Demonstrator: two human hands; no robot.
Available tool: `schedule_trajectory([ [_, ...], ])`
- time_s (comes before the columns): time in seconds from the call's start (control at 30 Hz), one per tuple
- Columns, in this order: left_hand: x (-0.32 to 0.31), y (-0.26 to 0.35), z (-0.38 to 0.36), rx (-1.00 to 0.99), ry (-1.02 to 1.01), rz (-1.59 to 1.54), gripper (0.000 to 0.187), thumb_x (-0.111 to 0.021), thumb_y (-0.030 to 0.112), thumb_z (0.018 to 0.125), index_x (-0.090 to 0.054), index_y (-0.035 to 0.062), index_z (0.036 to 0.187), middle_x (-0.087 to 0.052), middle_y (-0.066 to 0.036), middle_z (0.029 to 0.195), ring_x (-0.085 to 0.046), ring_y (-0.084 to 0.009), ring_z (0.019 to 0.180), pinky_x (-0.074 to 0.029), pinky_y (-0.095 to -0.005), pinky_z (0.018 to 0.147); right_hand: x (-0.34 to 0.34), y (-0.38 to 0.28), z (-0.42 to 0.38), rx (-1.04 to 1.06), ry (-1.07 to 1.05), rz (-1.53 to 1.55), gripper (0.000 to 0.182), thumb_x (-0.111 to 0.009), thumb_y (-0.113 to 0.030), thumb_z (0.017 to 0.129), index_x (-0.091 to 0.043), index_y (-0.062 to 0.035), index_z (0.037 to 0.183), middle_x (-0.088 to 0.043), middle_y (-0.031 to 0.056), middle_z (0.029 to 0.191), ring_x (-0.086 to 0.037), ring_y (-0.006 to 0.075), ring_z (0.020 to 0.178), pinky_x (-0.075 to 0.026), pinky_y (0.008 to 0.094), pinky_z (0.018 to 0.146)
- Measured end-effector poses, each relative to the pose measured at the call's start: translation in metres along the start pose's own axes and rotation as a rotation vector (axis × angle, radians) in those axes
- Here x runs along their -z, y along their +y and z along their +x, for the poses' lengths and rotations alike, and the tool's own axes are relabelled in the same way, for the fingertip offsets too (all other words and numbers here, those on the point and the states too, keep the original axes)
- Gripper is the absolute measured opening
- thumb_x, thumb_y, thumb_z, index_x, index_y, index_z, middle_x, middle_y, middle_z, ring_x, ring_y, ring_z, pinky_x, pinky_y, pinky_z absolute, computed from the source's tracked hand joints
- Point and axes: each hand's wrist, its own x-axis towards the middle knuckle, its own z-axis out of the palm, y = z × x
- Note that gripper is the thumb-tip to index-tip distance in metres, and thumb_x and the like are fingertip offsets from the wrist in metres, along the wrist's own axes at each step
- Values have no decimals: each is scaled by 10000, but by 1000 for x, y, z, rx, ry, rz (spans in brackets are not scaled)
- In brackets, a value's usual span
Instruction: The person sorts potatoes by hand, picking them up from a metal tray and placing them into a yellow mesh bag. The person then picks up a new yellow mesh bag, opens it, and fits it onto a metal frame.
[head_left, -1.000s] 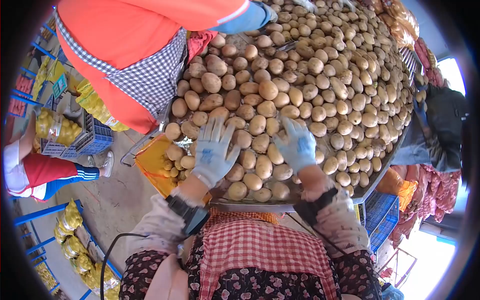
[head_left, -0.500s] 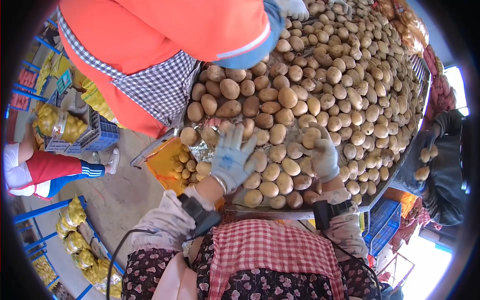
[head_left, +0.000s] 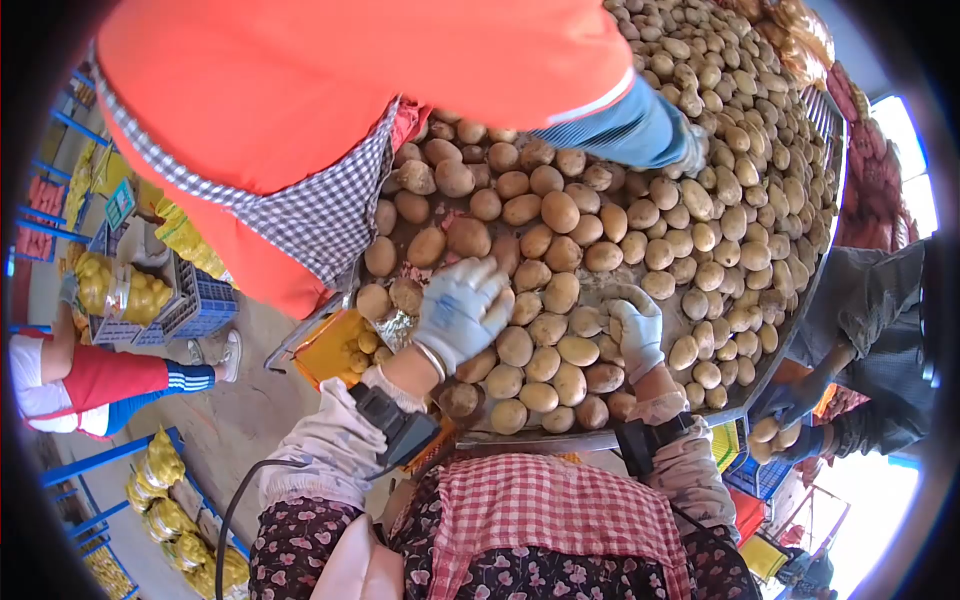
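Observation:
My left hand (head_left: 462,315), in a pale glove, rests over potatoes at the near left of a broad metal table (head_left: 560,440). Its fingers bend loosely, with the thumb apart; no potato shows in its grip. Farther right, my gloved right hand (head_left: 638,328) has its fingers curled inward beside a potato (head_left: 587,320). Whatever lies under those fingers is hidden. Between the hands sit several tan potatoes (head_left: 541,363), some darker and soil-marked. An open yellow container (head_left: 320,348) with potatoes stands below the table's left edge.
A co-worker in an orange top (head_left: 270,90) leans over the left side, gloved hand (head_left: 690,152) among the potatoes. At right, another person's hand (head_left: 795,400) is by potatoes. Blue crates (head_left: 200,305) and bagged potatoes (head_left: 160,462) stand at left.
My left fingers have gone from spread to bent. My right hand has drawn slightly nearer, its fingers curling in. The co-worker's arm now stretches right across the potatoes.

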Motion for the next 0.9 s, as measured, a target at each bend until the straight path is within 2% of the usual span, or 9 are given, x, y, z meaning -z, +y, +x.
schedule_trajectory([
  [0.1, 6, -15, 69, 35, 210, 300, 433, -664, 312, 775, -594, 95, 1143, -586, -146, 1162, -566, -328, 1016, -439, -460, 903, -3, 4, 3, 20, 34, 45, 195, -528, 19, 804, -637, 37, 965, -634, 57, 742, -586, 103, 609, -506, 204, 590],
  [0.2, -12, -26, 118, 221, -295, 520, 428, -660, 295, 790, -589, 92, 1161, -594, -153, 1143, -563, -341, 1036, -440, -451, 914, -6, -2, -2, 0, 38, 49, 215, -515, 6, 803, -645, 13, 974, -602, 4, 735, -469, 38, 558, -450, 188, 561],
  [0.33, -26, -39, 109, 208, -253, 525, 434, -672, 270, 791, -585, 79, 1171, -598, -152, 1155, -568, -336, 1057, -451, -418, 919, 6, 9, 2, 16, 26, 93, 214, -535, 22, 804, -628, 51, 995, -660, 96, 807, -647, 157, 726, -521, 229, 634],
  [0.5, -36, -58, 54, 63, 219, 168, 444, -688, 239, 792, -580, 63, 1185, -602, -152, 1170, -574, -331, 1083, -466, -378, 924, 18, 3, -1, -40, -231, 166, 323, -539, -153, 884, -579, 38, 1141, -661, 159, 1047, -629, 138, 798, -518, 241, 710],
  [0.57, -5, 14, 59, -62, 64, -266, 484, -710, 259, 777, -578, 69, 1202, -592, -137, 1196, -572, -328, 1090, -434, -380, 965, -2, -18, -15, -166, -337, 394, 404, -535, -259, 908, -546, 32, 1188, -653, 154, 1047, -626, 143, 783, -519, 240, 685],
  [0.67, -10, 45, 69, -337, 51, -230, 440, -631, 266, 837, -551, 91, 1233, -574, -154, 1208, -517, -340, 1153, -342, -480, 1033, -7, -21, -24, -258, -487, 611, 548, -501, -432, 936, -495, 17, 1250, -642, 136, 1021, -621, 156, 739, -517, 242, 622],
  [0.77, -22, -29, 106, -47, 301, 575, 446, -568, 325, 831, -554, 143, 1238, -577, -103, 1103, -505, -334, 1034, -396, -516, 857, -2, -13, -22, -257, -384, 577, 575, -440, -509, 947, -522, -6, 1214, -633, 97, 917, -599, 162, 649, -502, 254, 518],
  [0.83, -7, -45, 117, 134, -115, 639, 537, -564, 382, 843, -476, 167, 1327, -566, -103, 1118, -513, -281, 1051, -437, -464, 853, 5, -9, -21, -400, -314, 766, 586, -430, -536, 937, -551, -12, 1169, -636, 90, 908, -591, 162, 618, -506, 259, 510],
  [0.9, -3, -37, 129, 238, -234, 630, 562, -575, 380, 843, -438, 206, 1360, -563, -105, 1117, -537, -291, 1024, -453, -453, 837, 1, -19, -34, -440, -299, 808, 591, -437, -546, 927, -564, -15, 1152, -641, 84, 904, -603, 167, 660, -516, 254, 517],
])
